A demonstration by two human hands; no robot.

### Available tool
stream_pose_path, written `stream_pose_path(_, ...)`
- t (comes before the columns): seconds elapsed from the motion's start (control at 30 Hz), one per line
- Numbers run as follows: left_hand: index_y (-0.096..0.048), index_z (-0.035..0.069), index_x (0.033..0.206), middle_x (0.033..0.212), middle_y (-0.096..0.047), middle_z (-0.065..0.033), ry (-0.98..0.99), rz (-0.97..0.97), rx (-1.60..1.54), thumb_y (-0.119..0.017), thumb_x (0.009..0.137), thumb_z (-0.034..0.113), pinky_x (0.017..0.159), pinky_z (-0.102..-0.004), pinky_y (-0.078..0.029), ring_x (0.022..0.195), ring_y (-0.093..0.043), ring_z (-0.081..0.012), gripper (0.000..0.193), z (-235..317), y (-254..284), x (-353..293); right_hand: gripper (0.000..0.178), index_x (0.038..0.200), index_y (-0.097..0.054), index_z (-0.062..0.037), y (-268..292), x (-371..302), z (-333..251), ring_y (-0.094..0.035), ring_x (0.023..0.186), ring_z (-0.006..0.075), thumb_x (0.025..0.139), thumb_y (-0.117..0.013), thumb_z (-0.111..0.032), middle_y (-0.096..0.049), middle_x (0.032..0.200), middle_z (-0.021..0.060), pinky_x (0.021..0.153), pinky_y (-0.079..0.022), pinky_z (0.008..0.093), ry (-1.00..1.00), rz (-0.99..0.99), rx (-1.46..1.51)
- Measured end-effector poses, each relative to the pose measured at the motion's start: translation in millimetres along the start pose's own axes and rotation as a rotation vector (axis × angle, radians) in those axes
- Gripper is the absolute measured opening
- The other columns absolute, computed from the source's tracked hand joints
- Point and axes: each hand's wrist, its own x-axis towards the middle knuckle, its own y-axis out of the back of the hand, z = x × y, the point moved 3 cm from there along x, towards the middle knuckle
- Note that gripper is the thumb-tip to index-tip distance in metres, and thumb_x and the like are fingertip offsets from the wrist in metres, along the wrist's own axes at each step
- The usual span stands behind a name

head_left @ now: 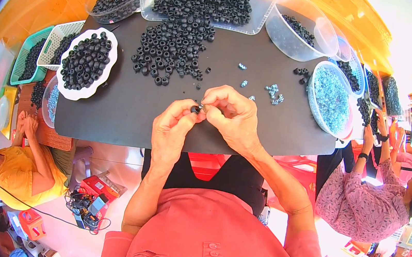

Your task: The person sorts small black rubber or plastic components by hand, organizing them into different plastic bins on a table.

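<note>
Over the near part of the dark table (109,110), my left hand (172,124) pinches a small black round piece with a hole (195,109), like a bead, between thumb and fingers. My right hand (233,119) is closed right beside it, its fingertips pressed together next to the black piece. A tiny shiny bit seems to show at those fingertips, too small to name. Beyond my hands lies a heap of similar black pieces (169,51), spilling from a clear plastic bin (253,23). A few small silvery coiled pieces (273,91) lie to the right.
A white scalloped dish (71,94) of black pieces stands at left. On the right are a bowl (316,119) of small bluish pieces and a clear round tub (305,48). A person in yellow (27,178) sits at left, another in a patterned top (363,201) at right.
</note>
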Motion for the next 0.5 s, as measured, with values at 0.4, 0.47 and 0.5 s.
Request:
stream_pose_path(0.4, -0.061, 0.001, 0.104, 0.079, -0.052, 0.0056, 0.042, 0.069, -0.047, -0.056, 0.090, 0.003, 0.063, -0.0184, -0.037, 0.071, -0.044, -0.0016, 0.015, -8, 2, 2, 0.012, 0.087, -0.063, -0.0005, -5, 2, 8, -0.060, 0.077, 0.0107, 0.078, -0.064, 0.007, -0.062, 0.091, 0.0066, 0.069, -0.050, 0.0251, 0.244, 0.026, -0.273)
stream_pose_path(0.47, -0.059, 0.002, 0.102, 0.075, -0.046, 0.0073, 0.046, 0.030, 0.000, -0.054, 0.090, 0.003, 0.059, -0.0188, -0.033, 0.068, -0.039, -0.0009, 0.013, -14, 4, 4, 0.012, 0.086, -0.062, 0.0002, -6, 1, 8, -0.058, 0.081, 0.0110, 0.079, -0.062, 0.009, -0.060, 0.093, 0.0078, 0.070, -0.049, 0.0250, 0.254, -0.004, -0.291)
stream_pose_path(0.5, -0.059, 0.002, 0.102, 0.075, -0.046, 0.0073, 0.046, 0.028, -0.002, -0.054, 0.090, 0.003, 0.059, -0.0188, -0.033, 0.068, -0.039, -0.0009, 0.013, -14, 3, 4, 0.012, 0.086, -0.062, 0.0004, -6, 2, 8, -0.058, 0.080, 0.0115, 0.078, -0.062, 0.009, -0.060, 0.093, 0.0081, 0.069, -0.049, 0.0252, 0.247, -0.007, -0.294)
